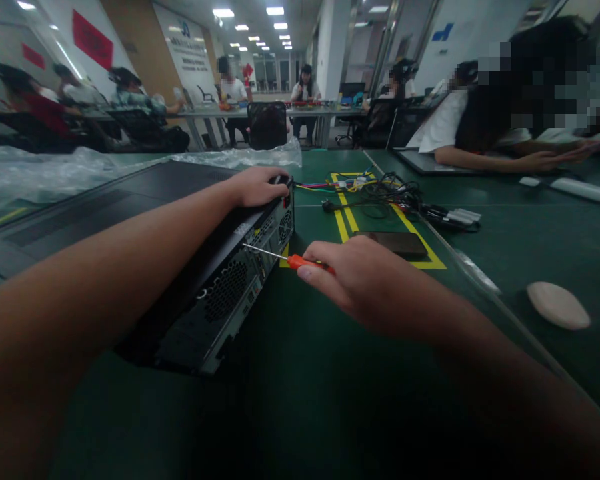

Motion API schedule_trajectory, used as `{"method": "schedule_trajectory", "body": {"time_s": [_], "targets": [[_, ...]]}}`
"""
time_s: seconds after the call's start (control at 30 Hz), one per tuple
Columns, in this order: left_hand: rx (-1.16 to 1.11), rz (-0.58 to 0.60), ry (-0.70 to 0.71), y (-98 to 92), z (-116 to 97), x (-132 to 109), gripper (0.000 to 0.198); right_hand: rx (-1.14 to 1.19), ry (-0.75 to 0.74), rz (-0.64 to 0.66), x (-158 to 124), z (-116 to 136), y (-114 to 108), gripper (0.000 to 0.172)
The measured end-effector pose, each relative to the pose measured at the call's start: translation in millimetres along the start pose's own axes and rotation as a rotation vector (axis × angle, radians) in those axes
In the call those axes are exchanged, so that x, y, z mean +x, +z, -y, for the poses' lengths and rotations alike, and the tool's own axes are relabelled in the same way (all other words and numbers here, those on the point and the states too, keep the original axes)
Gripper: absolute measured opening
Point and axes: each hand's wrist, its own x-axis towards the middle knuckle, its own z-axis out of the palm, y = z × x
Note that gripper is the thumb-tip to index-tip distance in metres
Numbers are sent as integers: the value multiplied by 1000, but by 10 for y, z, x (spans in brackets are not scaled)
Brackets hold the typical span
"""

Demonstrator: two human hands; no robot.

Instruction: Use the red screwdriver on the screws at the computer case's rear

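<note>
A black desktop computer case lies on its side on the green table, its rear panel with vents and ports turned towards the right. My left hand grips the far top corner of the case, fingers bent over its edge. In my right hand is a screwdriver with an orange handle, held closed between thumb and fingers. Its thin metal shaft points left, and the tip meets the upper edge of the rear panel. Whether a screw sits under the tip is too small to tell.
Tangled cables lie beyond my right hand, near a dark phone and yellow tape. A pale mouse is at the right. Clear plastic wrap lies behind the case. A person leans on the table at the right.
</note>
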Motion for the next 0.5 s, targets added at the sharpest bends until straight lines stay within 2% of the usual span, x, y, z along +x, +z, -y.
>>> {"method": "schedule_trajectory", "body": {"time_s": [0.13,0.2,0.3,0.37,0.4,0.47,0.5], "targets": [[-2,-3,17,10,18,9,81,115,-3,44,57,-56,10,40],[0,-11,18,17,27,18,79,91,-40,20,-8,-155,17,42],[-8,-18,31,28,39,36,78,-7,-127,-205,-295,-404,-4,51],[-17,-19,42,34,48,48,79,-53,-78,-409,-537,-576,-25,58],[-22,-18,45,35,52,53,79,-63,-59,-433,-638,-641,-28,57],[-27,-11,43,35,65,59,80,-34,-53,-380,-750,-711,-9,46],[-25,-5,38,35,74,61,80,-18,-60,-310,-752,-716,13,37]]}}
